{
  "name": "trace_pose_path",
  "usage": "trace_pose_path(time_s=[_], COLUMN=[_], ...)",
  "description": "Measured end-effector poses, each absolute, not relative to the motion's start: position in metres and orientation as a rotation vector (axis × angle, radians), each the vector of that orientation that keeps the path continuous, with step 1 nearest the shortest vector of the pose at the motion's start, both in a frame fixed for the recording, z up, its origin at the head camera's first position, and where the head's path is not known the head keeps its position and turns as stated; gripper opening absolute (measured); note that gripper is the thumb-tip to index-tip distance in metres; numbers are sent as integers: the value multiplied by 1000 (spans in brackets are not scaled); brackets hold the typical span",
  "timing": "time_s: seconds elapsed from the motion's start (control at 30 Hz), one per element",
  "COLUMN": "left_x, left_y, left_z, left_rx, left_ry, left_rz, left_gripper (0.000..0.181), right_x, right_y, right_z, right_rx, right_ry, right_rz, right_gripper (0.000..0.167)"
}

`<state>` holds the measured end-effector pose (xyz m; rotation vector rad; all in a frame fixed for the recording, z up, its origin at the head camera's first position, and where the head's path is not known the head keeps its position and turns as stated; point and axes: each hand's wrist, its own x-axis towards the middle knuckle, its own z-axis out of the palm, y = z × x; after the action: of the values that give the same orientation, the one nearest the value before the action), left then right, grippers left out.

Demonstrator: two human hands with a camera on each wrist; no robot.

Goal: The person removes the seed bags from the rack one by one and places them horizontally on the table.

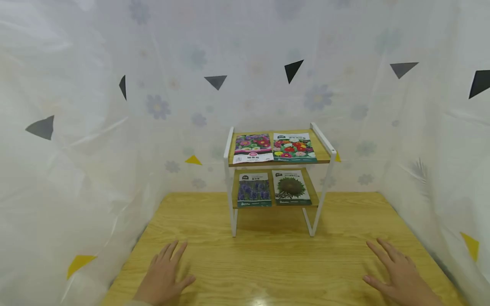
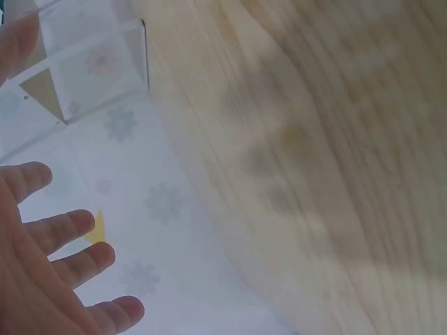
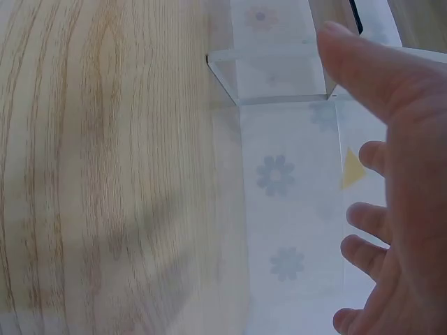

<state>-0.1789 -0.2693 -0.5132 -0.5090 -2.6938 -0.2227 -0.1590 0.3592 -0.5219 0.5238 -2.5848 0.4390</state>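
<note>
In the head view my left hand (image 1: 163, 274) is over the front left of the wooden table, fingers spread, holding nothing. Toward the front right, my right hand (image 1: 400, 274) is likewise spread with nothing in it. Between and beyond them stands a two-tier rack (image 1: 321, 187) with white legs and wooden shelves. Its upper shelf carries a pink-and-purple flower seed packet (image 1: 252, 148) and a packet with red and mixed flowers (image 1: 294, 147). On the lower shelf lie a purple flower packet (image 1: 254, 190) and a packet with a dark, spiky flower head (image 1: 291, 188). Neither hand touches the rack.
The wooden table (image 1: 268, 263) runs back to a pale floral curtain (image 1: 260, 93), which also hangs along both sides. Black, grey and yellow triangles dot the curtain. Both wrist views show the table's wood grain and the rack's white frame (image 3: 279, 52) near the top.
</note>
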Motion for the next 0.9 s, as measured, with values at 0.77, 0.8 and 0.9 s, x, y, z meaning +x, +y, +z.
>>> trace_pose_path(time_s=[0.77, 0.8, 0.9], left_x=[-195, -195, -195], left_y=[-234, -233, -229], left_z=[-445, -441, -428], left_rx=[-620, -631, -660], left_ry=[-2636, -2628, -2612], left_rz=[-518, -522, -509], left_gripper=[92, 93, 93], right_x=[-164, -166, -169], right_y=[343, 343, 339], right_z=[-485, -482, -474], right_rx=[566, 576, 601], right_ry=[-2582, -2574, -2572], right_rz=[509, 496, 467], right_gripper=[96, 96, 96])
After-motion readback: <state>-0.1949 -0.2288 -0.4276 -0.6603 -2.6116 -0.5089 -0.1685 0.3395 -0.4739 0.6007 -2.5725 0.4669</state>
